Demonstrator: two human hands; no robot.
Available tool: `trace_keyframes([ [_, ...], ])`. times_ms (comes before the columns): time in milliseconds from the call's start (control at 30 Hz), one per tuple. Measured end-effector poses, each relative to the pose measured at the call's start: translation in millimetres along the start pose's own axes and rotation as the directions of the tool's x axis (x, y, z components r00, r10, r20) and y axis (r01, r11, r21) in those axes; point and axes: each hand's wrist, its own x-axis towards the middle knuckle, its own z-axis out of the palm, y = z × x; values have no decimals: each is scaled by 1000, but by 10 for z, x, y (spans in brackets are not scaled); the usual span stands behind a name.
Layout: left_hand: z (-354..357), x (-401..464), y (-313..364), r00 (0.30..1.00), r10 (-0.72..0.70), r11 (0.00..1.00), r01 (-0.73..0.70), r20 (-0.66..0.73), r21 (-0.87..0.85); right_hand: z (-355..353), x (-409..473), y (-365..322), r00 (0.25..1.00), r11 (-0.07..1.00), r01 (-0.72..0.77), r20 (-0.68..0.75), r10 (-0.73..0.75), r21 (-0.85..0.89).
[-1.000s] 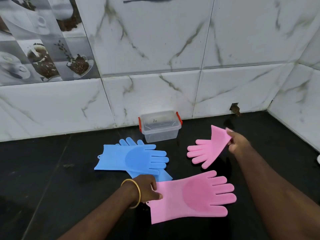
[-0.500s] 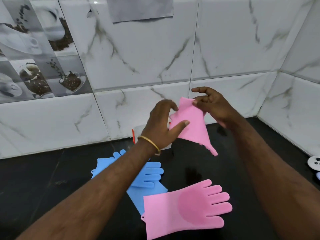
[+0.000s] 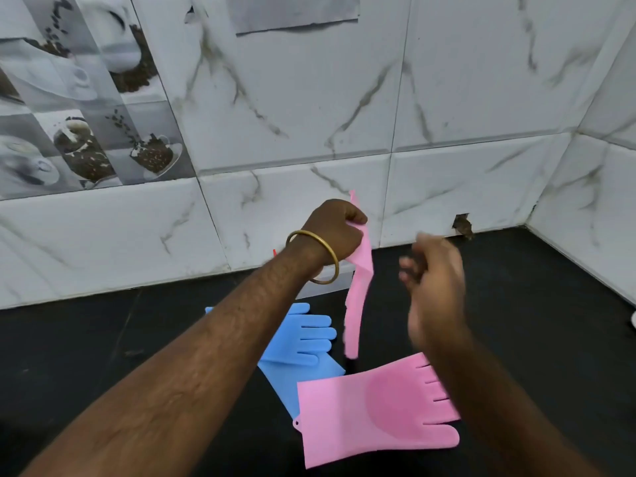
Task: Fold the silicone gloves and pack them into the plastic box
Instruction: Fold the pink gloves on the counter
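My left hand [image 3: 335,228], with a gold bangle on its wrist, grips the cuff of a pink silicone glove [image 3: 358,297] in the air, and the glove hangs down edge-on. My right hand [image 3: 433,273] is blurred to the right of it, apart from the glove, fingers loosely curled around nothing. A second pink glove [image 3: 371,411] lies flat on the black counter in front. Two blue gloves [image 3: 303,335] lie overlapped to its left, partly under my left forearm. The plastic box is hidden behind my left wrist, with only a bit of red clip [image 3: 275,252] showing.
A black counter [image 3: 533,321] runs to white marble wall tiles at the back and on the right. A small hole [image 3: 463,226] sits in the back tiles at counter level. A white object [image 3: 632,320] shows at the right edge.
My right hand has let go of the lifted pink glove and moved down and right. The glove now hangs from my left hand alone, turned edge-on.
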Motion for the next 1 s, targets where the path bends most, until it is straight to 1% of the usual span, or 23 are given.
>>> trace_keyframes([
  [33, -5, -29, -12, 1000, -10, 1000, 10, -9, -11, -74, -295, 105, 997, 999, 14, 75, -11, -50],
  [67, -8, -55, -3, 1000, -9, 1000, 9, -13, -18, -118, -576, 203, 982, 992, 4, 189, 20, -126],
  [100, -17, -77, 7, 1000, -6, 1000, 5, -16, -16, -107, -804, 308, 938, 980, -23, 335, 89, -196],
  [133, -28, -97, 25, 1000, 2, 1000, -3, -18, -9, -50, -958, 388, 860, 958, -37, 480, 176, -285],
  [167, -36, -123, 44, 1000, 12, 1000, -12, -17, -7, 30, -1010, 475, 766, 924, -11, 591, 253, -382],
  [200, -45, -154, 68, 1000, 20, 1000, -20, -15, -9, 127, -981, 543, 698, 886, 21, 641, 318, -463],
  [233, -56, -181, 88, 1000, 23, 1000, -24, -14, -15, 234, -884, 612, 673, 855, 43, 647, 357, -517],
  [300, -101, -259, 109, 1000, 19, 999, -19, -21, -36, 418, -615, 672, 720, 842, 32, 597, 355, -539],
  [367, -173, -340, 102, 999, 4, 997, -8, -46, -75, 455, -305, 711, 771, 886, -1, 565, 296, -463],
  [433, -245, -424, 62, 997, -26, 991, 16, -69, -136, 364, -54, 718, 821, 918, -143, 474, 319, -370],
  [500, -273, -534, -21, 996, -60, 975, 46, -59, -216, 187, 109, 697, 847, 886, -285, 337, 411, -365],
  [533, -261, -602, -75, 996, -77, 963, 62, -47, -262, 65, 166, 694, 842, 863, -330, 294, 452, -381],
  [567, -233, -675, -136, 995, -94, 947, 78, -36, -310, -60, 208, 689, 834, 861, -357, 290, 468, -363],
  [600, -194, -754, -203, 993, -112, 930, 94, -29, -356, -179, 218, 671, 835, 875, -375, 299, 462, -306],
  [667, -109, -901, -356, 988, -151, 894, 128, -20, -430, -396, 227, 621, 854, 893, -441, 264, 449, -91],
  [733, -18, -1054, -523, 983, -186, 858, 162, -1, -488, -618, 147, 565, 854, 849, -509, 212, 476, 144],
  [767, 33, -1134, -613, 979, -201, 838, 179, 12, -515, -716, 109, 559, 841, 816, -538, 202, 502, 210],
  [800, 90, -1213, -705, 976, -217, 823, 198, 29, -533, -825, 69, 585, 848, 812, -530, 162, 505, 246],
  [867, 232, -1377, -884, 966, -247, 798, 246, 74, -550, -1025, 5, 608, 807, 742, -579, 106, 581, 338],
  [900, 313, -1460, -962, 960, -261, 785, 270, 98, -558, -1117, -36, 612, 800, 718, -583, 116, 589, 379],
  [933, 394, -1538, -1035, 954, -276, 774, 294, 119, -561, -1181, -77, 643, 789, 711, -587, 75, 610, 388],
  [967, 469, -1612, -1098, 945, -296, 758, 323, 143, -566, -1262, -106, 681, 811, 761, -545, -9, 585, 351],
  [1000, 545, -1686, -1154, 929, -324, 725, 364, 176, -584, -1335, -124, 708, 795, 754, -548, -54, 604, 363],
])
